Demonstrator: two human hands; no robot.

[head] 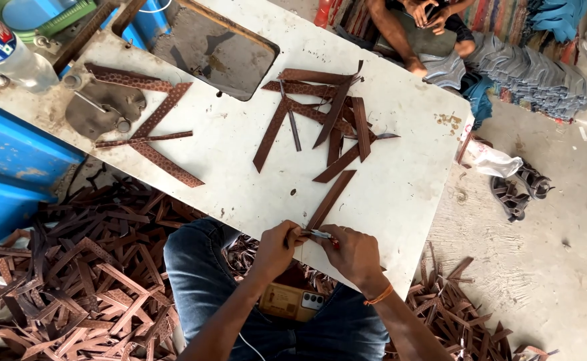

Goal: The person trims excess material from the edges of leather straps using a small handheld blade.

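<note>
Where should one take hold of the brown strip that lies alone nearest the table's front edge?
Grip the brown strip at its far, upper end, coming from above the white table. That end lies flat and free; the near end is already under the left hand and right hand.

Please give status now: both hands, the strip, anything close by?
Left hand pinches near end of brown strip. Right hand holds small blade at that end. Strip pile lies apart, farther up white table.

loose brown strips piled on white table beyond hands; scrap heap on floor left of them; sandals far right; phone on lap below.
</note>
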